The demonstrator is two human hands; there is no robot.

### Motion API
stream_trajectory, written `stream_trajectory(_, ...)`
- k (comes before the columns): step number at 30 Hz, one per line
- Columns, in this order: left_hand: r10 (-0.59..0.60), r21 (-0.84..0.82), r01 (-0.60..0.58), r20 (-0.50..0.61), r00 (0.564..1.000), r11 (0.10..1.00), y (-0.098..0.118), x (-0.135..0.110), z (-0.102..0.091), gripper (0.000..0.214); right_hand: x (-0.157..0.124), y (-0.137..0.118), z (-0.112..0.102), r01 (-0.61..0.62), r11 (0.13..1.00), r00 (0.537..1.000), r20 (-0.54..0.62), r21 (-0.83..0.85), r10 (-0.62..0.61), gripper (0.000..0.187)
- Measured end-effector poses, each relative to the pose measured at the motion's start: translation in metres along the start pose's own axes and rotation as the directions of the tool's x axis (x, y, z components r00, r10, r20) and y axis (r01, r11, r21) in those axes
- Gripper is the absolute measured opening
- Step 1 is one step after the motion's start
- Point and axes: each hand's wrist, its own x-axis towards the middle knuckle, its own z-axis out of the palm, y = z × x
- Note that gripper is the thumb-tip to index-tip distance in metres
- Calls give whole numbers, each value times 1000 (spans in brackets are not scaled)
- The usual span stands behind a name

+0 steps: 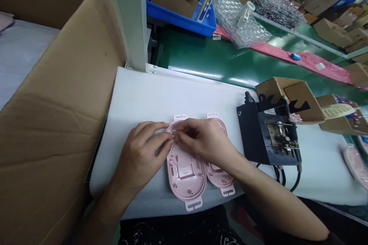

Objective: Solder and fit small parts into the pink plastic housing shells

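Note:
A pink plastic shell half (189, 189), oval with strap loops at both ends, lies with its hollow side up on the white table cover. Both hands meet over its far end. My left hand (146, 151) comes in from the left, its thumb and fingertips drawn together at the shell's inner edge. From the right, my right hand (205, 138) pinches thumb against index finger at the same spot. Tiny round details (175, 137) show between the fingertips; whether they are loose pieces or moulded in, I cannot tell. A second pink shell half (221, 178) lies alongside, partly covered by my right hand.
A black soldering-iron stand (255, 134) with cables stands right of the shells. Behind it are open cardboard boxes (299, 99). Cardboard (63, 84) walls off the left. Beyond a metal post (132, 19) runs a green conveyor (201, 59) with a blue tray (178, 21).

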Motion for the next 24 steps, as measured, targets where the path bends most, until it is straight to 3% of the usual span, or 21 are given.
stream_trajectory(5, 7, 14, -8, 61, 998, 1000, 0, -3, -1, 9, -2, -2, 5, 97, 971, 995, -14, -218, -102, 13)
stream_trajectory(13, 48, 91, -66, 187, 981, 994, 5, -2, -2, 17, 1, -1, -21, 234, 902, 958, -74, -363, -278, 23)
stream_trajectory(17, 49, 162, -87, 228, 972, 983, 7, 0, 1, 15, 4, 9, -13, 257, 901, 964, 30, -348, -263, 34)
stream_trajectory(24, 82, 229, -144, 263, 961, 963, 6, 1, 4, 18, 19, 11, -6, 207, 932, 978, 86, -296, -190, 37)
